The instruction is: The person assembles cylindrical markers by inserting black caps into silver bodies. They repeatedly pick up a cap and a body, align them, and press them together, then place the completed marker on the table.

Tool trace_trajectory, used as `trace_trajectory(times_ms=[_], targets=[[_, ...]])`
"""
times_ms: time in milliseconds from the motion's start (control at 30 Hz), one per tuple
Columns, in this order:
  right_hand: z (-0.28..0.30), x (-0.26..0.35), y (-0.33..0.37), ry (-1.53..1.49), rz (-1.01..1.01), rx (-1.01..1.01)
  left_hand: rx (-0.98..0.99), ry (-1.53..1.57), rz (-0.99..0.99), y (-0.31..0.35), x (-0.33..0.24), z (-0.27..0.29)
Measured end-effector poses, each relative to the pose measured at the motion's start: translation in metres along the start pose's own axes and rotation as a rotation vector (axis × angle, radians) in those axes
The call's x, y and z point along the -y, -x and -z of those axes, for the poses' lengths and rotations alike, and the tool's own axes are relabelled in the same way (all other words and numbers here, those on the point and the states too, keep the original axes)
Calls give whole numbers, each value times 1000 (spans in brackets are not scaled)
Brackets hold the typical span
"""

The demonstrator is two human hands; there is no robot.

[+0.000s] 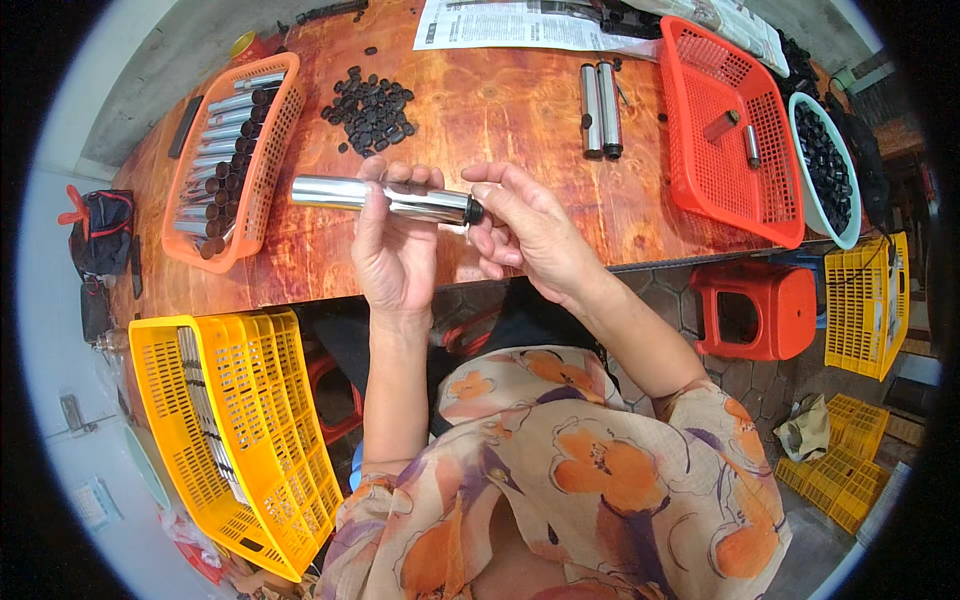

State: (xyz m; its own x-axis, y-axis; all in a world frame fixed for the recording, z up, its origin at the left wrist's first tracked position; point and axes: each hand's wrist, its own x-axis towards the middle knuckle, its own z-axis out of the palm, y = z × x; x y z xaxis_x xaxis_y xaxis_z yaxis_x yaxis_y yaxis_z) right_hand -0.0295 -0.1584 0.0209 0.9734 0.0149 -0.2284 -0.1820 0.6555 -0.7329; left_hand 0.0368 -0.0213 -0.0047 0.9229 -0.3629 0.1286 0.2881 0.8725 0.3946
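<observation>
A shiny chrome metal tube [325, 191] lies nearly level above the table's near edge, with my left hand [398, 265] wrapped round its middle. On the tube's right end sits a black end cap [474, 210]. The fingers and thumb of my right hand [548, 235] close on that cap. Beyond my hands, a loose pile of small black caps [368, 110] is spread on the tabletop. Two more chrome tubes [591, 115] with black ends stand side by side in the picture, lying on the wood to the right of the pile.
The wooden table [480, 110] carries an orange basket [285, 130] of tubes at left. A red basket [690, 170] with two short pieces and a pale bowl [850, 238] of black parts are at right. Yellow crates [270, 400] and a red stool [765, 310] stand below.
</observation>
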Motion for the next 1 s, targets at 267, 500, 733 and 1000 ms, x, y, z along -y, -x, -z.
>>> trace_trajectory(times_ms=[267, 500, 733, 1000], targets=[[-3, -3, -4, 42, 42, -5, -303, -282, -105, -1, 8, -8], [-8, -6, -3, 156, 112, -6, -351, -297, -156, 1, 10, -10], [-8, -32, -12, 419, 311, -33, -493, -164, -179, -11, 12, -19], [-20, -52, -27, 730, 745, -301, -538, -248, -248, -9, 16, -27]])
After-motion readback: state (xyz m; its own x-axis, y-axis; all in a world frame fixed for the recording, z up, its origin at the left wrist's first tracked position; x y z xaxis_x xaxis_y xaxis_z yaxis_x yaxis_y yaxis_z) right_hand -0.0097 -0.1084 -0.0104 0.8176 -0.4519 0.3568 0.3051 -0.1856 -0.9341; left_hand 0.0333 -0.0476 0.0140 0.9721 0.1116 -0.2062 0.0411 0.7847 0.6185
